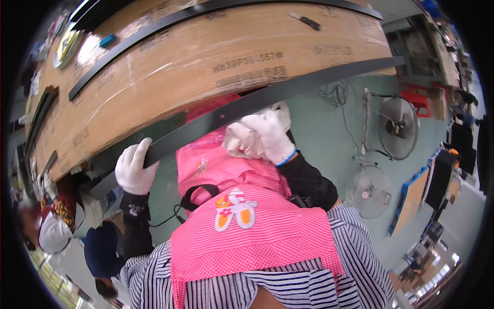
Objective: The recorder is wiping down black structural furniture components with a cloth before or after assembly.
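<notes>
A long, flat black strip slants across in front of me, from low on the left up to the far right. My left hand, in a white glove, is closed around the strip toward its left end. Bunched in my gloved right hand is a white cloth, held against the strip's near edge around its middle. The right fingers are partly hidden by the cloth folds.
Beyond the strip stands a large cardboard-covered surface. On it lie another black strip, a utility knife and a small blue block. Fans and a red stool stand right. Other people are at left.
</notes>
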`<control>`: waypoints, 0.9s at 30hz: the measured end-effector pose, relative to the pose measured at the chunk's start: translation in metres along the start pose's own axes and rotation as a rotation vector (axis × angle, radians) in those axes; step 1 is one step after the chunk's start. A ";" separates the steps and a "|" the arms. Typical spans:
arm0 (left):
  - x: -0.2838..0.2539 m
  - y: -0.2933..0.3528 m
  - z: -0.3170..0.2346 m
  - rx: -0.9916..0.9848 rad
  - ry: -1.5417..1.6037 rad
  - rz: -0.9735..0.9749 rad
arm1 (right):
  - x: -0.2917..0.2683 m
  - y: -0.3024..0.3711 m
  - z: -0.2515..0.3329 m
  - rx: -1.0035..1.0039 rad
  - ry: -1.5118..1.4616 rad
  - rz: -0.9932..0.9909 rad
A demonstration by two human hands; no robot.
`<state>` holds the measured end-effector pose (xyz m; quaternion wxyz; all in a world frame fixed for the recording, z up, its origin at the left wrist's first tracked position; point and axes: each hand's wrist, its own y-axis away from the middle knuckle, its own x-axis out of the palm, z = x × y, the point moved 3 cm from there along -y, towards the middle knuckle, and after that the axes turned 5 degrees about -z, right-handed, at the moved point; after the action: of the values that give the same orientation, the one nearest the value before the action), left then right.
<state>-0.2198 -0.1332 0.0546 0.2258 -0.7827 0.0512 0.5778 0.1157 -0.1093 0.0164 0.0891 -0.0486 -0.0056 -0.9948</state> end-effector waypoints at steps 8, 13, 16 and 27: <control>-0.011 0.000 -0.003 0.008 -0.091 -0.061 | -0.014 0.012 -0.044 0.486 -0.429 -0.102; -0.001 -0.003 0.000 -0.015 -0.029 -0.086 | -0.010 0.007 -0.041 0.427 -0.414 -0.195; 0.000 0.000 -0.004 -0.026 -0.062 -0.125 | -0.018 0.012 -0.048 0.458 -0.513 -0.268; 0.003 0.001 -0.006 -0.025 -0.028 0.032 | -0.008 0.006 -0.028 0.343 -0.623 -0.147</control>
<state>-0.2137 -0.1358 0.0532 0.2074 -0.7763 0.0535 0.5928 0.1220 -0.1145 -0.0122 0.0183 -0.3330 -0.2029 -0.9207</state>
